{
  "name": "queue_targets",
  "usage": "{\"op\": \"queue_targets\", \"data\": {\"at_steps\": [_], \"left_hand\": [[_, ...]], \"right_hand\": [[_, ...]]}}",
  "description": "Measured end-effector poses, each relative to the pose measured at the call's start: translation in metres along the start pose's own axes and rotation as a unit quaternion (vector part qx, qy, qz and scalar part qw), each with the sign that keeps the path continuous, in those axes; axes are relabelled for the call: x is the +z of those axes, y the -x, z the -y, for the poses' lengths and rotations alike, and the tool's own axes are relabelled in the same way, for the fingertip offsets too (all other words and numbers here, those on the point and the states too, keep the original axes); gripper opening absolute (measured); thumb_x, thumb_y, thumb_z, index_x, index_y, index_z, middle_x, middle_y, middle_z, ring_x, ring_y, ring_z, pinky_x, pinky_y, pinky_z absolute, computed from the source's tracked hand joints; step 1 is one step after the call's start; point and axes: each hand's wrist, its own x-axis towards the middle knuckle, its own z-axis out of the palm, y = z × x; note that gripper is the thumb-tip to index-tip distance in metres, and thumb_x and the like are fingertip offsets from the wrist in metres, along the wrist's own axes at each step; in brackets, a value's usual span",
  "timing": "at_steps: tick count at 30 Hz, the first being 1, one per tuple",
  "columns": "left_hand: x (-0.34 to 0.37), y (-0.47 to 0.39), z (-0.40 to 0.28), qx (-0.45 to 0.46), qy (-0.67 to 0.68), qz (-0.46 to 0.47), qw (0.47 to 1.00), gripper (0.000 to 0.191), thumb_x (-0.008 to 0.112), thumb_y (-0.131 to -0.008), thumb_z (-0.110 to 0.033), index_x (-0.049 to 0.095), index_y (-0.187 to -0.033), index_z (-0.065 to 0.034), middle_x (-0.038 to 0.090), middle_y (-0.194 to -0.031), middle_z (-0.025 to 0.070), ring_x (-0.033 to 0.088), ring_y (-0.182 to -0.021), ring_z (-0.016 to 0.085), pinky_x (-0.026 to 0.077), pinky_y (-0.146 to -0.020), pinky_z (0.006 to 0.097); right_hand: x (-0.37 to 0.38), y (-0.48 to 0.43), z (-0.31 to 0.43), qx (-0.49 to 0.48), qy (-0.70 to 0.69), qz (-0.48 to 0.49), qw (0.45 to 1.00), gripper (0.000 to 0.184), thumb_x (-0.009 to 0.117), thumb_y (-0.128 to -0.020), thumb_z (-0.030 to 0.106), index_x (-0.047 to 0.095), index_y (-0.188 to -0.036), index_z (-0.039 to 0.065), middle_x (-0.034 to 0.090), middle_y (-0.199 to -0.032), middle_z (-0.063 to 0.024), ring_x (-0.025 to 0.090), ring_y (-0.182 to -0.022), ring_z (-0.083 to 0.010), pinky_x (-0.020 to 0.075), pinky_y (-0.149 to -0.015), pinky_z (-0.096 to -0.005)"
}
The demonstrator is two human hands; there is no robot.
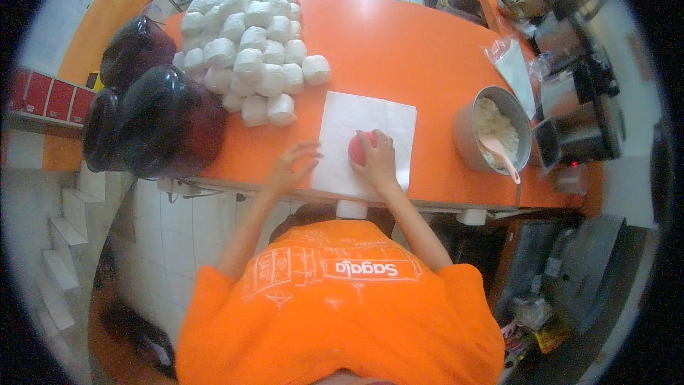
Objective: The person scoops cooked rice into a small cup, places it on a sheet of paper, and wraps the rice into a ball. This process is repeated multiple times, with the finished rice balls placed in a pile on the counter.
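A stack of white paper sheets point(368, 112) lies on the orange table point(374, 48) right in front of me. My right hand point(380, 158) grips a small red rounded object point(357, 151), perhaps a cup or mould, over the middle of the top sheet. Fingers partly cover it, and whatever may be under it is hidden. My left hand point(296, 163), slightly blurred, hovers at the sheet's left edge with fingers apart and holding nothing. Further left, many white paper-wrapped bundles point(251, 64) are piled up in layers.
To the right stands a metal pot point(466, 136) of what looks like cooked rice point(494, 117), a pink rice paddle point(499, 152) resting in it. Black plastic bags point(165, 123) bulge at the table's left end. Behind the pot lies a clear plastic bag with white sheets point(513, 72).
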Motion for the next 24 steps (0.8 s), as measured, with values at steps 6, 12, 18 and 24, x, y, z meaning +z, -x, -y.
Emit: {"op": "queue_targets", "data": {"at_steps": [6, 12, 18, 24], "left_hand": [[0.039, 0.006, 0.026, 0.09, -0.123, 0.136, 0.979, 0.031, 0.062, -0.084, -0.017, 0.059, -0.113, -0.0051, 0.057, -0.124, 0.0116, 0.049, -0.123, 0.028, 0.039, -0.103, 0.0411], [0.05, -0.002, 0.046, 0.204, -0.137, 0.137, 0.959, 0.034, 0.061, -0.084, -0.021, 0.058, -0.115, -0.0053, 0.056, -0.125, 0.0109, 0.047, -0.124, 0.028, 0.039, -0.102, 0.041], [0.055, -0.004, 0.061, 0.208, -0.124, 0.153, 0.958, 0.037, 0.062, -0.083, -0.013, 0.057, -0.12, -0.007, 0.054, -0.129, 0.0134, 0.049, -0.122, 0.032, 0.04, -0.101, 0.0432], [0.063, -0.005, 0.065, 0.182, -0.129, 0.127, 0.966, 0.037, 0.063, -0.081, -0.012, 0.059, -0.117, -0.0067, 0.056, -0.124, 0.0135, 0.051, -0.118, 0.032, 0.042, -0.098, 0.0405]], "right_hand": [[-0.014, -0.007, 0.007, 0.057, -0.007, 0.06, 0.997, 0.073, 0.079, -0.064, 0.029, 0.049, -0.13, 0.015, 0.046, -0.124, -0.0209, 0.046, -0.111, -0.0381, 0.0424, -0.095, -0.047], [-0.032, -0.016, 0.013, 0.095, -0.06, -0.004, 0.994, 0.079, 0.079, -0.064, 0.034, 0.045, -0.133, 0.016, 0.046, -0.122, -0.0209, 0.044, -0.113, -0.039, 0.0426, -0.094, -0.0494], [-0.033, 0.023, -0.056, 0.283, -0.1, -0.297, 0.906, 0.084, 0.082, -0.065, 0.036, 0.041, -0.132, 0.008, 0.047, -0.119, -0.0218, 0.046, -0.112, -0.0385, 0.0386, -0.096, -0.0452], [-0.022, 0.088, -0.121, 0.384, -0.152, -0.341, 0.844, 0.073, 0.08, -0.07, 0.04, 0.044, -0.121, 0.002, 0.047, -0.118, -0.0215, 0.045, -0.114, -0.0354, 0.0372, -0.096, -0.0449]]}}
